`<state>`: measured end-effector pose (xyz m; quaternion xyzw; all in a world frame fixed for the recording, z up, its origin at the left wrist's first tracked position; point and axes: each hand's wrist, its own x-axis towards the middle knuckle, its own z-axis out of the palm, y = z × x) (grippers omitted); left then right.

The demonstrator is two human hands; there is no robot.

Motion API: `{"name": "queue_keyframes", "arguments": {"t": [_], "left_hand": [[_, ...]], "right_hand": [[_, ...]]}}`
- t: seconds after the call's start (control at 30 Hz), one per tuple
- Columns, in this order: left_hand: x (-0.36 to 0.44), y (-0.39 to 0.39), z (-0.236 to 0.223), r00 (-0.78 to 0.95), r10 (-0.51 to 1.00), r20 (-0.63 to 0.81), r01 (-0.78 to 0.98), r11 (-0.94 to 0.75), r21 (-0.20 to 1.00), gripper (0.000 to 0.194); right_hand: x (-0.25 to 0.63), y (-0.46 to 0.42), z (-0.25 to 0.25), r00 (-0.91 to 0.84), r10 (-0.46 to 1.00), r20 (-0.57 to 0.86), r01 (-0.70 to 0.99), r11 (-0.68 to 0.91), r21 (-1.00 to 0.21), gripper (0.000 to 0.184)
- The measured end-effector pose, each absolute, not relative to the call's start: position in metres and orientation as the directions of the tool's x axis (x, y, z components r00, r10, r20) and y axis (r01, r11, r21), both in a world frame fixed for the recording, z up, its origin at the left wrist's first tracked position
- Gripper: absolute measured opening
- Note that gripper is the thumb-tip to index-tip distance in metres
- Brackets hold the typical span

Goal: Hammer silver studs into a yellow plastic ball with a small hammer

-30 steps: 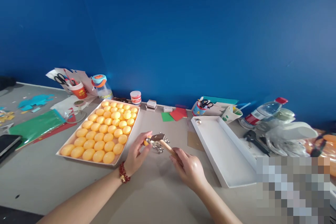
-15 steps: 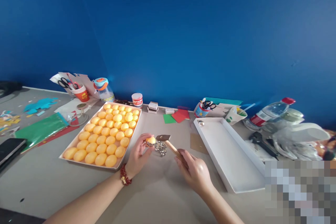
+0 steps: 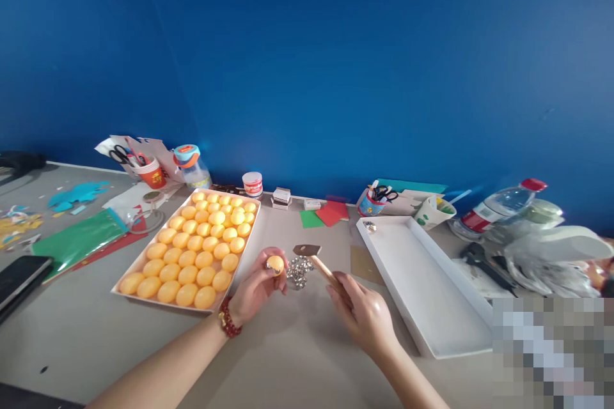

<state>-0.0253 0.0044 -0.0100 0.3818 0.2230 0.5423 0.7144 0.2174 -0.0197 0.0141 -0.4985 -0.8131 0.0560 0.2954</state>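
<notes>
An orange ping-pong ball [image 3: 275, 263] with small silvery pieces along its edge is pinched in the fingers of my left hand [image 3: 252, 294]. My right hand [image 3: 367, 313] is wrapped around the wooden handle of a hammer [image 3: 307, 250], whose dark head is raised just right of the ball without touching it. Between and behind my hands, a small pile of shiny metal pieces [image 3: 298, 273] lies on the table. To the left, a shallow white tray [image 3: 158, 305] holds rows of orange ping-pong balls.
On the right lies a long white tray [image 3: 426, 287] with a shiny metal item [image 3: 369, 226] in its far corner. A black glue gun [image 3: 487, 266] and a bottle [image 3: 501, 208] are beyond it. Red paper [image 3: 332, 213], a round tub [image 3: 252, 184] and a pen cup [image 3: 371, 203] stand along the wall.
My left hand has turned the ball, so more of its orange surface faces me. The hammer has shifted slightly right, away from the ball. The view has moved a little.
</notes>
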Motion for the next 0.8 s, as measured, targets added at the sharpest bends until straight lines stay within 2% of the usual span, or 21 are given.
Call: {"name": "queue_keyframes", "arguments": {"t": [0.1, 0.33, 0.47, 0.67, 0.8], "left_hand": [[-0.0254, 0.0044, -0.0104, 0.304, 0.95, 0.075, -0.561, 0.115, 0.82, 0.021], [-0.0222, 0.004, -0.0171, 0.14, 0.99, -0.013, -0.351, 0.062, 0.934, 0.022], [-0.0206, 0.0025, -0.0168, 0.135, 0.989, -0.054, -0.275, 0.09, 0.957, 0.02], [-0.021, 0.0006, -0.0161, 0.178, 0.982, -0.067, -0.341, 0.125, 0.932, 0.022], [-0.0203, 0.0002, -0.0117, 0.259, 0.965, -0.044, -0.473, 0.166, 0.865, 0.022]], "right_hand": [[0.2174, -0.0192, 0.0126, -0.328, 0.847, 0.419, 0.778, 0.494, -0.389, 0.017], [0.2148, -0.0196, 0.011, -0.34, 0.848, 0.406, 0.778, 0.496, -0.386, 0.018], [0.2146, -0.02, 0.0103, -0.345, 0.847, 0.404, 0.772, 0.501, -0.391, 0.018], [0.2132, -0.0212, 0.0105, -0.34, 0.855, 0.392, 0.773, 0.491, -0.402, 0.018], [0.2122, -0.0215, 0.0119, -0.331, 0.862, 0.385, 0.776, 0.48, -0.409, 0.019]]}}
